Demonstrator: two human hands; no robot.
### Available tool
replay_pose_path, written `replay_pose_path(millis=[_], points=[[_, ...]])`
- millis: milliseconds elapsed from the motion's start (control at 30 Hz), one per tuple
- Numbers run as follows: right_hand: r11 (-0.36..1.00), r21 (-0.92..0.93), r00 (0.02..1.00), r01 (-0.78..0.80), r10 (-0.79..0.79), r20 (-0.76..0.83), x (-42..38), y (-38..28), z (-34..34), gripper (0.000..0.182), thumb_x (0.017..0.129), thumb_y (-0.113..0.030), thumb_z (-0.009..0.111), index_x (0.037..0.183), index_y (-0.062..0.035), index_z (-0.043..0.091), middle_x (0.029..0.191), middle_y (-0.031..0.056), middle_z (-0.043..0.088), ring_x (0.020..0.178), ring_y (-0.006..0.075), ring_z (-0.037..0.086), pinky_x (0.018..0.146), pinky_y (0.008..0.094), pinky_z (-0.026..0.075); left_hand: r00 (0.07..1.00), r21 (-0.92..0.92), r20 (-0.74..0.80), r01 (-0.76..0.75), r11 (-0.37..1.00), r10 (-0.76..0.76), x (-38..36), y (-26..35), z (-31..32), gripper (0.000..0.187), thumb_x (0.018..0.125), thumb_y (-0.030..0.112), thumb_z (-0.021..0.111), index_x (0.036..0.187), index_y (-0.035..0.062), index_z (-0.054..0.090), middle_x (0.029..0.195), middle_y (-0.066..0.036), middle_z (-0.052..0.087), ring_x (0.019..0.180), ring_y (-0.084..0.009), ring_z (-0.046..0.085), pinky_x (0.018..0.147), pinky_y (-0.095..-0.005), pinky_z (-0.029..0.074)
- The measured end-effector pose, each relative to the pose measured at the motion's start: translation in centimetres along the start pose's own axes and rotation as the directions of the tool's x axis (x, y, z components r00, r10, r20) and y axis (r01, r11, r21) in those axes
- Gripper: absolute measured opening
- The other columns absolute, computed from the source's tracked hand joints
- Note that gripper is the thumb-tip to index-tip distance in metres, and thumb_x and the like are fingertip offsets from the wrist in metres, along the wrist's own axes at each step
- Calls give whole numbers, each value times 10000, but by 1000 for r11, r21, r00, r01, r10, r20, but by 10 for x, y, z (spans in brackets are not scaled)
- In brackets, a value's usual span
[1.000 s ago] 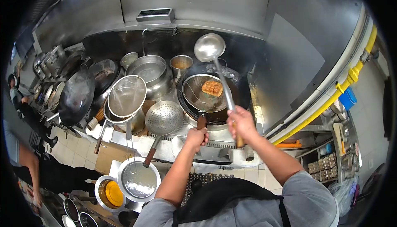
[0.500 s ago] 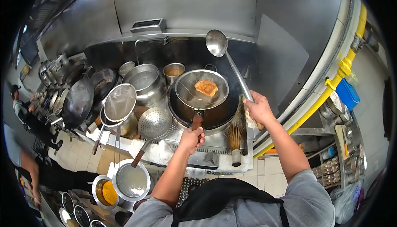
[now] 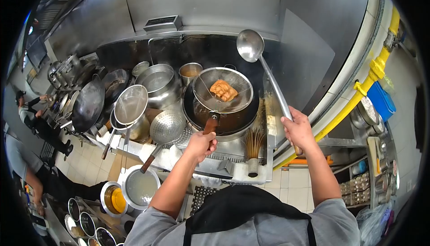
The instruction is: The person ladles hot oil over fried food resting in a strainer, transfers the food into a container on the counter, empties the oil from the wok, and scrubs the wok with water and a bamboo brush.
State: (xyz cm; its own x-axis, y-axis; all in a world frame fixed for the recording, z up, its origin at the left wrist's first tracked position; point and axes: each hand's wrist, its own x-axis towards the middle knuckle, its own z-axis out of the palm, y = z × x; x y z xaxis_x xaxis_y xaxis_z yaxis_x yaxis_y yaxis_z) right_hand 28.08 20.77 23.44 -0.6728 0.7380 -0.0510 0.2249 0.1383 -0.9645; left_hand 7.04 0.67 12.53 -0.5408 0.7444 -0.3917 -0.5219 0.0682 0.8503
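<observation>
My left hand [image 3: 201, 146] is closed round the wooden handle of a round mesh strainer [image 3: 235, 103]. A piece of browned, fried-looking food [image 3: 223, 91] lies in the strainer, which is above a dark wok [image 3: 193, 116] on the stove. On the right, my right hand [image 3: 299, 129] grips the lower handle of a long metal ladle [image 3: 251, 46]. The ladle's bowl is raised, apart from the strainer, near the back wall. Below the wok, a bamboo brush [image 3: 254, 154] stands on the stove's front edge.
Left of the wok are a perforated skimmer [image 3: 167, 127], another mesh strainer [image 3: 131, 105], a steel pot [image 3: 154, 81] and several woks. Bowls with yellow liquid [image 3: 118, 200] and cloudy liquid [image 3: 142, 187] stand lower left. A yellow pipe [image 3: 354, 101] runs along the right. Two people are at the left.
The food in the strainer has turned and shows a different side. The ladle and my right hand have shifted right in view. The strainer has risen slightly and moved a little right.
</observation>
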Motion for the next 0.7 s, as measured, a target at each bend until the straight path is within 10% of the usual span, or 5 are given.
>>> replay_pose_path(millis=[267, 333, 533, 667, 700], points=[[971, -239, 998, 28, -16, 53, 8, 22, 8, 257, 890, -125, 540, 1133, -41, 532, 579, -20, 453, 424, 76, 425, 362, 251, 352, 982, 197, -103, -135, 971, 157, 27, -6, 7, 109, 909, 120, 517, 849, 43, 468, 639, -35, 513, 430, -112, 449, 338, -236, 270], [961, -26, 935, -274, 272, 226, 6, 15, 17, 227, 903, -141, 538, 1103, -35, 515, 580, -15, 460, 426, 85, 441, 336, 256, 347, 994, 133, -23, -106, 985, 110, 32, 1, 9, 132, 894, 124, 528, 799, 43, 481, 621, -43, 527, 408, -114, 451, 339, -244, 287], [664, 439, 778, -605, 376, 503, 25, 54, 25, 99, 915, -151, 538, 927, -79, 471, 645, 10, 464, 392, 75, 391, 308, 252, 308, 998, 157, -61, 8, 988, 1, 23, -8, 0, 133, 893, 117, 523, 804, 20, 500, 630, -42, 529, 445, -115, 469, 329, -245, 269], [946, 33, 890, -324, 292, 350, 32, 97, 34, 182, 896, -167, 544, 1026, -45, 505, 654, 96, 564, 457, 195, 535, 386, 353, 438, 993, 103, -71, 106, 989, -99, 4, 3, -9, 98, 888, 113, 532, 836, 40, 494, 664, -43, 531, 479, -102, 464, 335, -220, 266], [943, -320, 978, 94, -27, 207, 28, 100, 35, 279, 880, -172, 549, 1120, -42, 493, 733, 162, 602, 568, 284, 583, 510, 407, 477, 993, 76, -56, 104, 992, -100, 4, 6, -9, 104, 890, 113, 531, 824, 40, 497, 667, -43, 534, 478, -98, 461, 334, -216, 266]])
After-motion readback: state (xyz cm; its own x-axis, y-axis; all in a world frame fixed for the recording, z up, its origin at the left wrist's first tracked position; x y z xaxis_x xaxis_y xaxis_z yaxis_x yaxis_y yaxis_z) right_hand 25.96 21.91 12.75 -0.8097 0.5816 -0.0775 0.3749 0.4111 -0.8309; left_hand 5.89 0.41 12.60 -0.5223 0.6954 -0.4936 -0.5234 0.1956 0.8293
